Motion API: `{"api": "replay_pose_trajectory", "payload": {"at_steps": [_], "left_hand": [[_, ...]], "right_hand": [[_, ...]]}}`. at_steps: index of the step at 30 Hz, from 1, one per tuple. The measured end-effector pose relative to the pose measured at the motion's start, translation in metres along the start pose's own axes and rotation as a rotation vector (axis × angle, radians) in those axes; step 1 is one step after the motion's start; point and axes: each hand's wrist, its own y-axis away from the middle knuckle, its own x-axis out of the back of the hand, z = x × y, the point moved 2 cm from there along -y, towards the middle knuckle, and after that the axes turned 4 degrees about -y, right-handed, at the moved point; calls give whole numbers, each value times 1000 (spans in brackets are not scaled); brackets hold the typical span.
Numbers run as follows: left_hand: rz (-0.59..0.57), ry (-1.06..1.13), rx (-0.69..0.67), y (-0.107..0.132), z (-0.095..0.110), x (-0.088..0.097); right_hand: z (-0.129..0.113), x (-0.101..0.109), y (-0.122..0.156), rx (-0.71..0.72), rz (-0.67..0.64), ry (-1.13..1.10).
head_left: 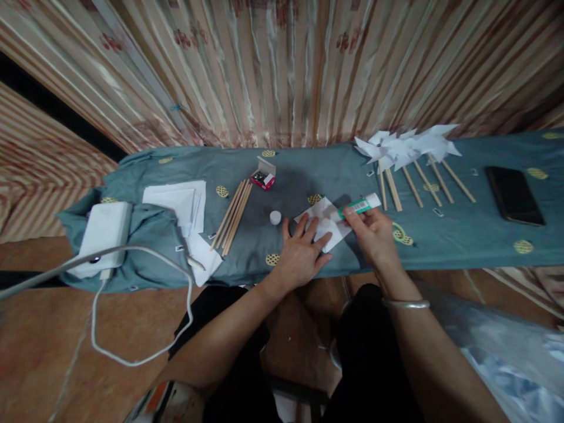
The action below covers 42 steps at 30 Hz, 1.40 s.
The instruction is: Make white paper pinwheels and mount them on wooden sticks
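Observation:
My left hand (302,249) lies flat with its fingers spread on a white square of paper (325,226), holding it down on the blue-grey cloth (308,176). My right hand (374,232) grips a white and green glue tube (360,205), whose nozzle end points left at the paper. The tube's white cap (275,217) stands on the cloth just left of my left hand.
A bundle of wooden sticks (232,214) and a small red box of pins (263,175) lie left of centre. White paper sheets (178,202) and a white power adapter (103,232) with its cable are far left. Finished paper pinwheels on sticks (409,155) and a black phone (513,194) lie right.

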Motion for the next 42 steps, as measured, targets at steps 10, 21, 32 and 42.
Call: {"api": "replay_pose_trajectory", "payload": {"at_steps": [10, 21, 32, 42], "left_hand": [[142, 99, 22, 1, -19, 17], [199, 166, 139, -9, -23, 20], [143, 193, 175, -29, -15, 18], [72, 230, 196, -38, -12, 17]], "right_hand": [[-1, 10, -1, -218, 157, -419], [4, 7, 4, -320, 131, -447], [3, 11, 5, -559, -16, -740], [-8, 16, 8, -657, -122, -971]]}}
